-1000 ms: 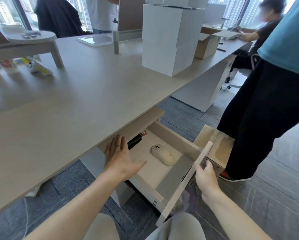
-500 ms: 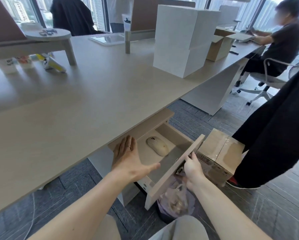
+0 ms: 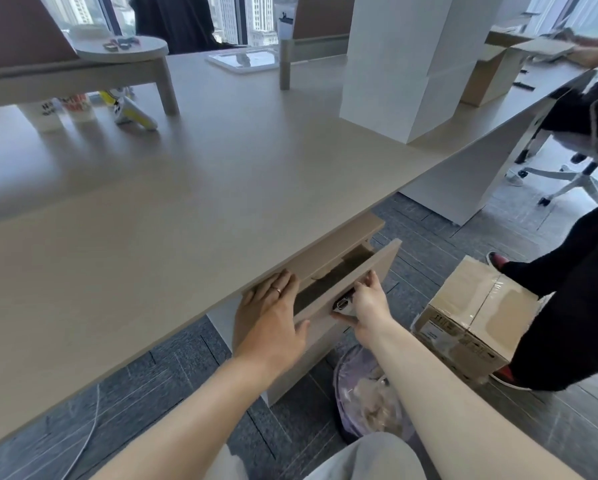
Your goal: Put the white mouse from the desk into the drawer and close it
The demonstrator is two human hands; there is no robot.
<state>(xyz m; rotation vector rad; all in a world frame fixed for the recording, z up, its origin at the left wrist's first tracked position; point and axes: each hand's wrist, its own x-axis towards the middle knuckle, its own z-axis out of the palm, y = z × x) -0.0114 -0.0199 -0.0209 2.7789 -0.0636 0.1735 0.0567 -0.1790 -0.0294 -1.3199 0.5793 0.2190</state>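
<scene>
The drawer [image 3: 356, 278] under the light wooden desk [image 3: 173, 209] stands only a narrow gap from shut. Just a sliver of the white mouse [image 3: 320, 274] shows in that gap under the desk edge. My right hand [image 3: 366, 303] grips the drawer front by its top edge near the metal lock. My left hand [image 3: 268, 317] lies flat, fingers apart, against the desk's front edge and the drawer's left corner, holding nothing.
A waste bin [image 3: 370, 400] with a plastic liner stands by my knees. A cardboard box [image 3: 477, 317] sits on the floor to the right, beside a standing person's legs [image 3: 567, 292]. White boxes [image 3: 404, 64] are stacked on the desk; an office chair [image 3: 581, 157] is far right.
The drawer has slid in from wide open to nearly shut, pushed by my right hand. The mouse has gone almost out of sight. My left hand stayed at the desk edge.
</scene>
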